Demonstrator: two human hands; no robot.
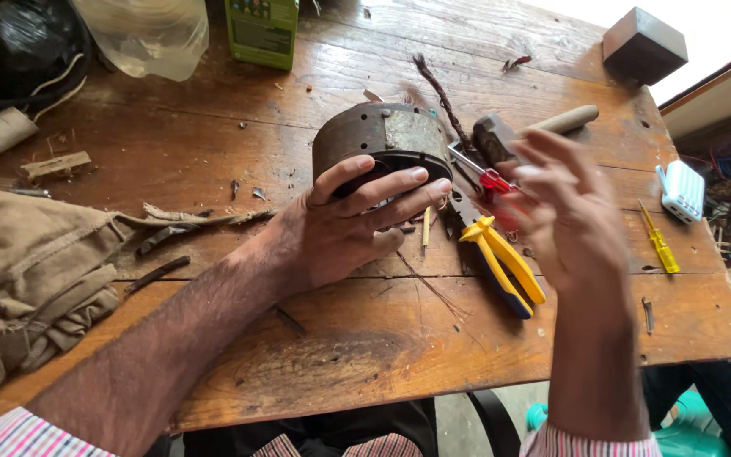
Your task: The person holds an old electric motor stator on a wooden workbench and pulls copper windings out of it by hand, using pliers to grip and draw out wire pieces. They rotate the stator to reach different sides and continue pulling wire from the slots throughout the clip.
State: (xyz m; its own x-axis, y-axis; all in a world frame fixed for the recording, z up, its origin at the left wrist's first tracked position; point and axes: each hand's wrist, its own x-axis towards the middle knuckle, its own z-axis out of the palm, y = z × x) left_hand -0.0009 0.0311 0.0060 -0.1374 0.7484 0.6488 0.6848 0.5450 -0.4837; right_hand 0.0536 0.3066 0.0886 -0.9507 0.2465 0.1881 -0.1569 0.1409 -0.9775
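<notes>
Worn wooden table | left hand fingers wrapped over rusty metal drum, centre frame | right hand blurred, loosely spread, empty | drum likely heavy, rigid, rough; grip outer rim.

A green rectangular carton with a printed label stood at the far edge of the wooden table; a dark grey box sat at its far right corner.

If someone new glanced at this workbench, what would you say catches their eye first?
Most striking is the rusty round metal drum at the table's centre, gripped from the front by the left hand. Right of it, the blurred right hand is raised above yellow-handled pliers, with a hammer lying behind.
</notes>
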